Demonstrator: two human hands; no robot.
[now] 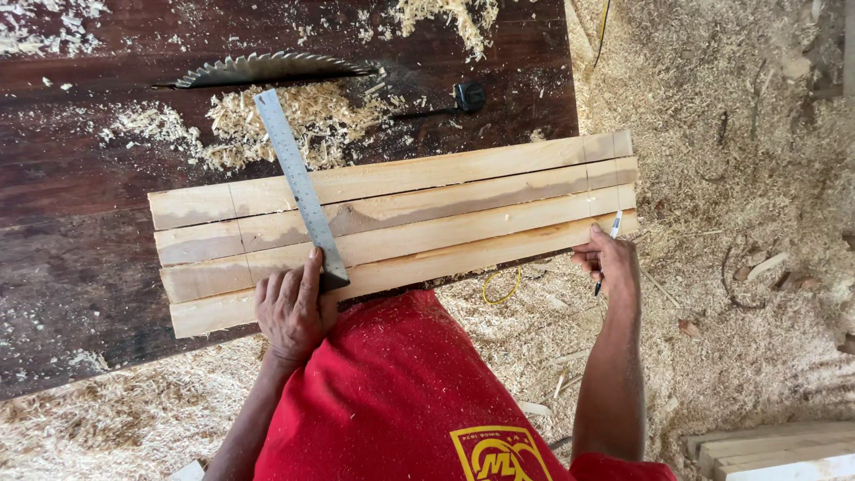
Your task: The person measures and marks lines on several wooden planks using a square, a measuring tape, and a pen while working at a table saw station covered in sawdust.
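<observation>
4 planks (pixel 401 233) under square (pixel 301 191), saw blade (pixel 272 68) behind.

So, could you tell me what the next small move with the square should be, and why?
Probably slide the metal square along to the right end of the four wooden strips. The left hand pins it near the left end, while the right hand holds a pen at the right end.

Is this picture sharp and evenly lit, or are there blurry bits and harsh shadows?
Head view: soft, even daylight, no glare; the planks, metal square and saw blade are sharp; only faint shadows under the left hand and right hand.
</observation>
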